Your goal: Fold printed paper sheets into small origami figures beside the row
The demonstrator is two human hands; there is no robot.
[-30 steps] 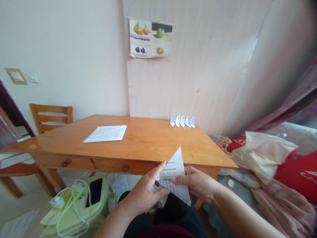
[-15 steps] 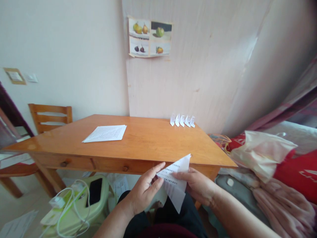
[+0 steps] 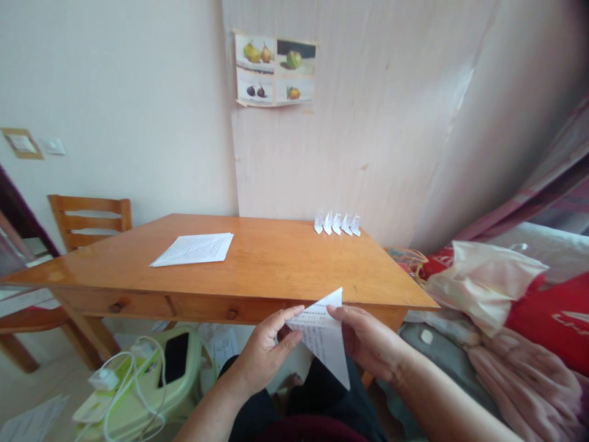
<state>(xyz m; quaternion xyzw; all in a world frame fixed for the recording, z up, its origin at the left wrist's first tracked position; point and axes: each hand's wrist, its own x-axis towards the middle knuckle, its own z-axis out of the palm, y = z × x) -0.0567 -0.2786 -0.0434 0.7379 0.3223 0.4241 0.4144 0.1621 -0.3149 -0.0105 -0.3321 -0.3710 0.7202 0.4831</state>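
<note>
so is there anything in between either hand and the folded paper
Nothing visible: the left hand holds the folded paper at its left corner, and the right hand holds its right side, thumb in front. The stack of sheets lies apart on the table.

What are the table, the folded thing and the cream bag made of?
The table looks like varnished wood: orange-brown, glossy, with grain. The folded sheet seems to be matte white paper, with lines of print and crisp edges. The cream bag is perhaps thin plastic, crinkled with a soft sheen, but cloth is possible.
</note>
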